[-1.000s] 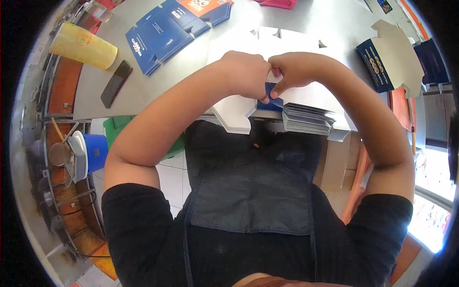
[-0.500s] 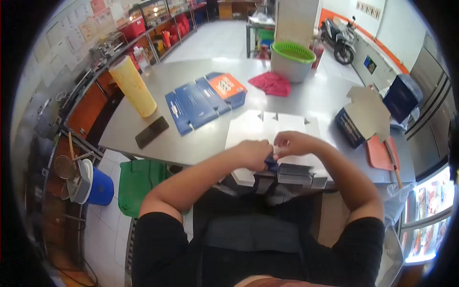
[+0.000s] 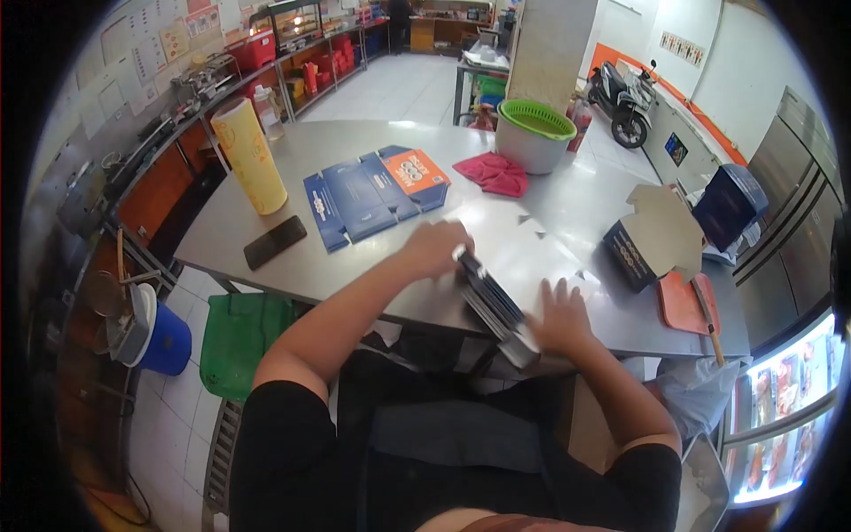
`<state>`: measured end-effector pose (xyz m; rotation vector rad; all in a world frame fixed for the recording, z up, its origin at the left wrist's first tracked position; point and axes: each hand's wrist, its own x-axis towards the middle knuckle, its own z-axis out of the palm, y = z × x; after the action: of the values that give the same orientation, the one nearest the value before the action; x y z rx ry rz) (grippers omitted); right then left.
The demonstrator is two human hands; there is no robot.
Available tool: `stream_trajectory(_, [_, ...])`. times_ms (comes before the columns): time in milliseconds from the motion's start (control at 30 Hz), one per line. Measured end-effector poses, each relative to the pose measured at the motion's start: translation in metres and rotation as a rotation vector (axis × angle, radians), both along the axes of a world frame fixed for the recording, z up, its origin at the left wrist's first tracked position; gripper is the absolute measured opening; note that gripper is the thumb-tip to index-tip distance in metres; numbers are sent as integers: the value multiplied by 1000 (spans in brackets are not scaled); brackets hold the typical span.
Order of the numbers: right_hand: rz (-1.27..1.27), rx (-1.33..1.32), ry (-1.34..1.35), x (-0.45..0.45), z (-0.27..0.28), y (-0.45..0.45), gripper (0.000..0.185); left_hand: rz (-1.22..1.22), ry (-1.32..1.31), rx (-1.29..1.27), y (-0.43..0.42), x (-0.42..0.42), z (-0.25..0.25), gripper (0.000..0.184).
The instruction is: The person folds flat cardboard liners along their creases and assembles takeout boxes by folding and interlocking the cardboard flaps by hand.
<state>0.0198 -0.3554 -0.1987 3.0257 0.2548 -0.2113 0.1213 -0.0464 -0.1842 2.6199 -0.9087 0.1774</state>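
The steel table [image 3: 297, 155] takes up most of the work area. Flat blue cartons [image 3: 355, 199] w/ an orange panel lie on it, L of centre; a raised box [image 3: 651, 235], cream inside & dark outside, stands R. A pale card sheet [image 3: 532, 266] lies flat mid-table, notches showing. The stack of folded card [image 3: 492, 306] is at the near edge, set slantwise, layers edge-on, btwn the person's hands. Right hand [image 3: 563, 315] is by its near end, fingers spread wide; left hand [image 3: 439, 248] is at its far end, fingers curled, tips hidden, so can't tell how firm the grip is. Phone [image 3: 275, 242] lies L, well apart.

Step in hand: prob. squaring or turning the stack, two-handed. Next move calls for even pressure at both ends, approx. level, so layers don't splay.
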Motion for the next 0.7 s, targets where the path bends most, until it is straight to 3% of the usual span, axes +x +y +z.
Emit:
stream_trajectory(33, [72,-44,9,-20,13,10,89,113,-121,-55,3,5,-7,35])
stream_trajectory(100, [314,134,144,-43,55,18,71,267,-235,-234,13,7,-16,39])
stream_trajectory(200, [102,839,476,-37,97,11,50,388,-181,-547,38,-2,-18,42])
stream_trajectory(233, [134,996,400,-27,86,-3,41,425,-142,-608,49,-11,-16,42])
stream_trajectory(300, [133,779,112,1,79,-26,40,495,-24,-712,64,-25,-22,45])
stream_trajectory(367, [113,752,-153,47,46,-62,47,558,141,-791,76,-39,-34,53])
stream_trajectory(400, [20,685,-224,69,38,-74,49,550,307,-800,71,-53,-28,70])
stream_trajectory(433, [-55,690,-291,98,15,-96,58,550,423,-781,66,-54,-29,75])
stream_trajectory(500, [-391,517,-103,124,6,-107,83,554,652,-744,56,-57,-35,85])
stream_trajectory(600, [-320,453,-61,139,-10,-92,89,565,547,-498,37,-53,-14,90])
stream_trajectory(700, [-347,586,-79,117,3,-68,91,656,794,-406,41,-29,11,89])
